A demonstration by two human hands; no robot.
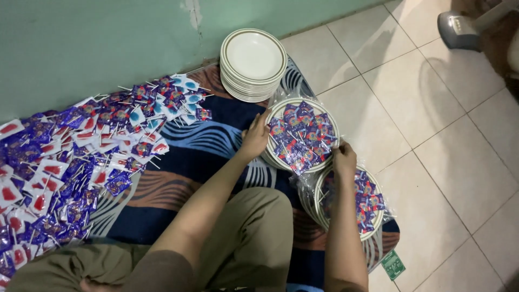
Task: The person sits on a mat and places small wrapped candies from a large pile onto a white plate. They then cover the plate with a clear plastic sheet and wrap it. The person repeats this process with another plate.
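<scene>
Hands first: your left hand [255,138] has its grip pressed on the left rim of the wrapped plate [303,135], fingers curled over the edge, while your right hand [344,158] pinches the clear film at the plate's lower right rim. That plate, loaded with purple-and-red wrapped lollipops [303,138], sits on a short stack on the patterned mat [216,140], directly between your two grips. Keep the left grip steady as an anchor so the plate does not slide, and work the film only from the right grip, pulling outward rather than up, so the sweets stay flat. Just below your right grip lies a second wrapped plate [370,203], touching the first; mind your wrist does not drag across its film. Beyond your left grip stands the stack of empty plates [253,64], and well to the left of it the loose pile of lollipops [81,157] spreads along the wall.
</scene>
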